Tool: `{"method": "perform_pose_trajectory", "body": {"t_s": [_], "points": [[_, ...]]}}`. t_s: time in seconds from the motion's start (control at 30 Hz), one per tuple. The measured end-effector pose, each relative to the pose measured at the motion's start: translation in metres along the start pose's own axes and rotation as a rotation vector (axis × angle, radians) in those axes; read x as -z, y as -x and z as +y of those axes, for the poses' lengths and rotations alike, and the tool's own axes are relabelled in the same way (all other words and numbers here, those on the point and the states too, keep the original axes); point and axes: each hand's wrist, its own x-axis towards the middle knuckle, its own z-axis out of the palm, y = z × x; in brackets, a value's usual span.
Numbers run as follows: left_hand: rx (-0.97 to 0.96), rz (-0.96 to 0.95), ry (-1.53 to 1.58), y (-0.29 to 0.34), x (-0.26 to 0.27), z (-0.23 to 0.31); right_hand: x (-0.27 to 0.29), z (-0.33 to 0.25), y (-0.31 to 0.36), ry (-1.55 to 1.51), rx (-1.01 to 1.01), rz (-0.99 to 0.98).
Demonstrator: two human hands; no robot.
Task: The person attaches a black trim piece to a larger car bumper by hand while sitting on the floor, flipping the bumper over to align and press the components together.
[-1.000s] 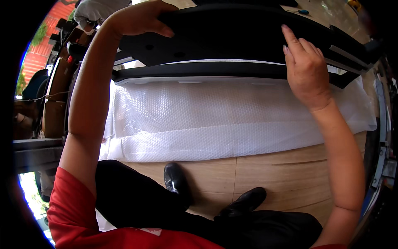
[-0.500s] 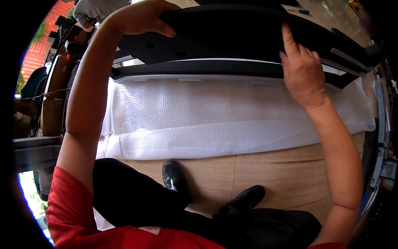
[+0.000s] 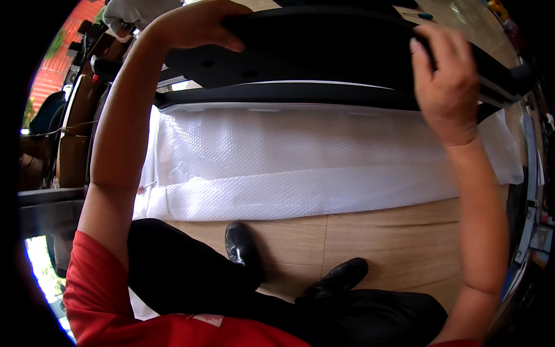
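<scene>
A long, curved black panel (image 3: pixel 324 49) stands tilted across the top of the view, with two dark round spots near its left end. My left hand (image 3: pixel 199 26) grips the panel's upper left edge, thumb on the near face and fingers over the top. Toward the right end, my right hand (image 3: pixel 448 81) has its fingers bent at the panel's upper edge and its thumb against the face; it is slightly blurred. Just below the panel runs a black bar (image 3: pixel 289 93), part of a frame whose grey rail (image 3: pixel 494 89) shows at the right.
Bubble wrap (image 3: pixel 300 156) lies under the frame on the wood-look floor (image 3: pixel 295 237). A screwdriver (image 3: pixel 425 16) lies beyond the panel. Cardboard boxes (image 3: pixel 74 156) stand at the left, and another person (image 3: pixel 136 14) is at the far left. Metal parts (image 3: pixel 529 225) line the right side.
My right hand has moved right along the panel. Its index finger, stretched out on the panel before, is now bent at the upper edge. My left hand keeps its hold.
</scene>
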Motion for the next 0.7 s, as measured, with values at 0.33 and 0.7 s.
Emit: {"method": "perform_pose_trajectory", "body": {"t_s": [0.33, 0.7], "points": [[0.051, -0.100, 0.008, 0.008, 0.021, 0.038, -0.010, 0.020, -0.023, -0.084, 0.086, -0.190], [0.067, 0.015, -0.068, 0.066, 0.028, 0.023, -0.010, 0.013, -0.020, -0.252, -0.103, -0.270]]}}
